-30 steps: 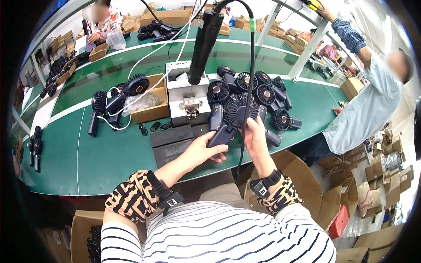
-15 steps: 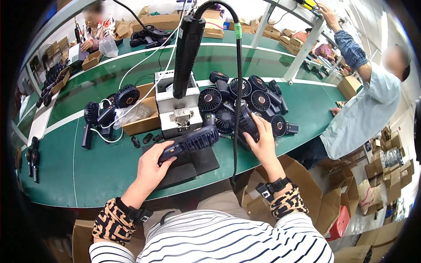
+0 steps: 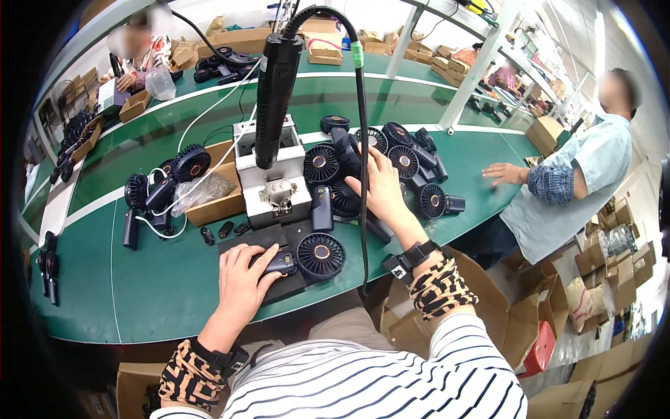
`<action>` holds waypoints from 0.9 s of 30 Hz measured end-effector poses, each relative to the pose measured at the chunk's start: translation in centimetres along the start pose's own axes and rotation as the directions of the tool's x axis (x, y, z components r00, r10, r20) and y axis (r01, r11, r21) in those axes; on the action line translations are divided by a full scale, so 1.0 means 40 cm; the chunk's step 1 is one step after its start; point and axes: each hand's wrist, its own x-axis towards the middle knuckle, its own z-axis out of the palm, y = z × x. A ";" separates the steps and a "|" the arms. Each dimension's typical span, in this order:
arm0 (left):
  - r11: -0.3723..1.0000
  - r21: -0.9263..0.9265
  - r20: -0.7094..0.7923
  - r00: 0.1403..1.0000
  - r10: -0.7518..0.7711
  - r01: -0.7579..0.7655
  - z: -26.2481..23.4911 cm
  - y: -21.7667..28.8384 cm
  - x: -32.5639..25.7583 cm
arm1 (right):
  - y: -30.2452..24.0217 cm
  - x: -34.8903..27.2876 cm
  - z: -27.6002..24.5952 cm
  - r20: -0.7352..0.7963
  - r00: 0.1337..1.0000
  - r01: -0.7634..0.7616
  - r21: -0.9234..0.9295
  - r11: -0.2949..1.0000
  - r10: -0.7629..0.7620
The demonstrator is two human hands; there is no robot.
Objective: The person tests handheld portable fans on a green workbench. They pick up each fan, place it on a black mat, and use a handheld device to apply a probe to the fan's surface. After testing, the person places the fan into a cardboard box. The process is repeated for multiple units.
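Note:
My left hand [image 3: 241, 281] is wrapped round the handle of a dark handheld fan [image 3: 321, 255]. Its round grille faces up over a black pad [image 3: 279, 234] at the table's front edge. Out over the pile of fans, my right hand [image 3: 382, 187] has its fingers and thumb against another handheld fan [image 3: 346, 155], which is tilted on edge; part of its grip is hidden by a black cable. A black electric screwdriver [image 3: 278, 105] hangs upright above a white box-shaped fixture [image 3: 265, 207] with a metal clamp on its front.
More fans [image 3: 405, 160] are heaped right of the fixture. On the left are a cardboard box [image 3: 218, 202], several small dark parts [image 3: 225, 229] and fans with a white cable [image 3: 164, 183]. At right, a co-worker [image 3: 569, 188] reaches a hand over the green table [image 3: 174, 279].
My left hand has lowered its fan onto the black pad, grille up. My right hand has moved its fan up and left onto the pile. The co-worker's raised arm has come down.

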 end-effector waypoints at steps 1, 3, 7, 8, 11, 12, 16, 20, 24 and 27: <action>1.000 -0.003 -0.002 1.000 -0.017 0.017 0.003 -0.006 -0.007 | 0.005 -0.016 -0.016 -0.008 1.000 0.013 -0.024 1.000 -0.013; 0.998 -0.045 0.003 0.999 -0.032 0.032 0.006 -0.007 -0.004 | 0.049 -0.058 -0.092 -0.061 0.998 -0.013 -0.083 0.996 0.008; 0.987 -0.134 0.021 0.996 -0.090 0.092 0.014 -0.010 -0.005 | 0.203 -0.170 -0.185 -0.024 0.977 -0.213 -0.176 0.961 0.212; 0.983 -0.156 0.029 0.995 -0.096 0.100 0.017 -0.009 -0.004 | 0.241 -0.201 -0.192 0.020 0.971 -0.226 -0.237 0.945 0.237; 0.982 -0.147 0.058 0.992 -0.108 0.116 0.012 -0.007 -0.005 | 0.279 -0.241 -0.197 0.180 0.936 -0.274 -0.167 0.947 0.302; 0.983 -0.134 0.062 0.991 -0.117 0.124 0.009 -0.007 -0.005 | 0.268 -0.240 -0.192 0.173 0.940 -0.267 -0.160 0.950 0.294; 0.980 -0.144 0.076 0.989 -0.129 0.139 0.011 -0.007 -0.001 | 0.238 -0.262 -0.148 0.028 0.970 -0.231 -0.216 0.949 0.242; 0.977 -0.133 0.089 0.984 -0.156 0.167 0.004 -0.010 -0.010 | 0.122 -0.261 -0.160 -0.057 0.996 -0.085 -0.346 0.934 0.070; 0.977 -0.144 0.084 0.985 -0.148 0.159 0.009 -0.010 -0.003 | 0.075 -0.274 -0.224 0.260 0.964 0.021 0.102 0.995 -0.047; 0.979 -0.157 0.073 0.990 -0.121 0.131 0.015 -0.007 0.002 | 0.032 -0.252 -0.219 0.364 0.923 0.099 0.095 0.991 -0.128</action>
